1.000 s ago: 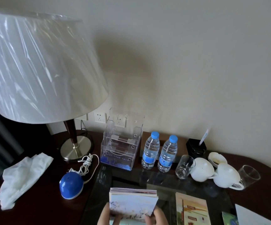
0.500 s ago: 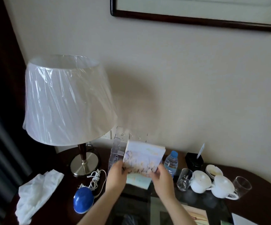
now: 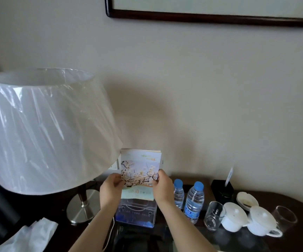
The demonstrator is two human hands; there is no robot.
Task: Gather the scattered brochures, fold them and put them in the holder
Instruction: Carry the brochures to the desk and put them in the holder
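A stack of folded brochures (image 3: 140,170), with a blossom picture on the front, stands upright above the clear acrylic holder (image 3: 135,213). My left hand (image 3: 110,190) grips its left edge and my right hand (image 3: 162,188) grips its right edge. The stack's lower edge sits at the holder's top opening; I cannot tell how far it is inside. The holder stands on the dark table by the wall, its back hidden by the stack.
A lamp with a plastic-wrapped shade (image 3: 51,128) stands close on the left. Two water bottles (image 3: 193,201) stand right of the holder, then glasses (image 3: 214,215), white cups (image 3: 256,222) and a black box (image 3: 222,190). A white cloth (image 3: 29,237) lies front left.
Both hands have lifted the brochure stack from the table's front up and back to the holder, turning it upright. The view has tilted upward.
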